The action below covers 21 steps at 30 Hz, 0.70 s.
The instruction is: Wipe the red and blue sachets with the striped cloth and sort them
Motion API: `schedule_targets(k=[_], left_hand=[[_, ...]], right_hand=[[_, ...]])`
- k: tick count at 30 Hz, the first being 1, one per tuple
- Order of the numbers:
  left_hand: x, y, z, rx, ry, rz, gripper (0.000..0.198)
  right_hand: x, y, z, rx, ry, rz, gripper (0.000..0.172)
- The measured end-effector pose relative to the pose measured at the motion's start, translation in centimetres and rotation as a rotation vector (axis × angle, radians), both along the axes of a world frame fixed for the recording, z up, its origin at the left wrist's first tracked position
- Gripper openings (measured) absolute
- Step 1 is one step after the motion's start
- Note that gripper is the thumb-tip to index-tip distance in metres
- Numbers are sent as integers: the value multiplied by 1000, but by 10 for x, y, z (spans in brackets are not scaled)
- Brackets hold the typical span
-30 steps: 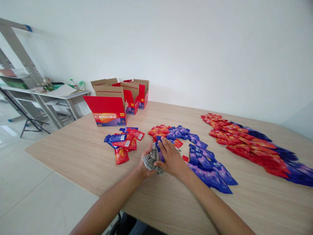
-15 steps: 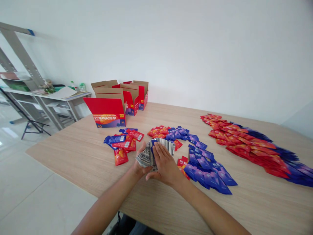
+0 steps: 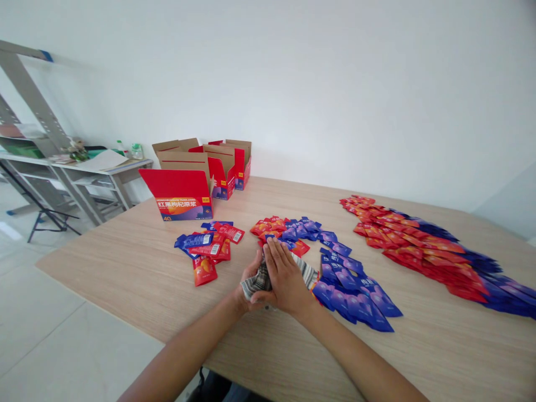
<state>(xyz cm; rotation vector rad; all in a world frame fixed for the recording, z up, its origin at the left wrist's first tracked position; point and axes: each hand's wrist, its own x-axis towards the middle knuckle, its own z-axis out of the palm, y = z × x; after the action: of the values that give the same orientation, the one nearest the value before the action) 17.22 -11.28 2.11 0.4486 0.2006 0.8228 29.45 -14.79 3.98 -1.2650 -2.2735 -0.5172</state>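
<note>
My left hand (image 3: 248, 282) is curled under a fanned stack of sachets (image 3: 259, 281), whose striped silvery edges show, and grips it from the left. My right hand (image 3: 282, 276) lies flat on top of the stack with its fingers stretched forward and pressing down. Both hands hover just above the wooden table (image 3: 138, 268). A row of blue sachets (image 3: 355, 287) lies right beside my right wrist. A mixed red and blue heap (image 3: 288, 230) sits just beyond my fingertips.
A small pile of red and blue sachets (image 3: 207, 248) lies to the left. A long band of red and blue sachets (image 3: 422, 245) runs along the right. Open red cartons (image 3: 182, 192) stand at the far left of the table. A shelf unit (image 3: 84, 167) stands beyond.
The stack dropped lower toward the table. My right hand went from holding its side to lying flat on top of it. The view shifted slightly.
</note>
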Motion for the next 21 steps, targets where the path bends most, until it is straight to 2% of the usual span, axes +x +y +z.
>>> schedule_targets(k=[3,6,8,13,16,19,21], left_hand=[[0,6,1,-80,-42,51,56],[-9,15,1,-187,-59,2,64],[-17,20,2,-231,-72,-46,66],[-34,23,12,-288,-81,-32,69],[-39,23,17,-380,-82,-85,72],[-41,24,19,-525,-152,-160,74],[-42,23,19,-557,-165,-162,72]], right_hand=[[-4,-1,-3,90,-20,23,115],[-9,-4,-8,126,-39,80,109],[-12,-5,-11,127,-38,118,103],[-18,-8,-19,128,-5,182,84],[-21,-9,-21,120,12,195,74],[-21,-11,-20,89,15,202,68],[-20,-12,-18,56,14,210,69]])
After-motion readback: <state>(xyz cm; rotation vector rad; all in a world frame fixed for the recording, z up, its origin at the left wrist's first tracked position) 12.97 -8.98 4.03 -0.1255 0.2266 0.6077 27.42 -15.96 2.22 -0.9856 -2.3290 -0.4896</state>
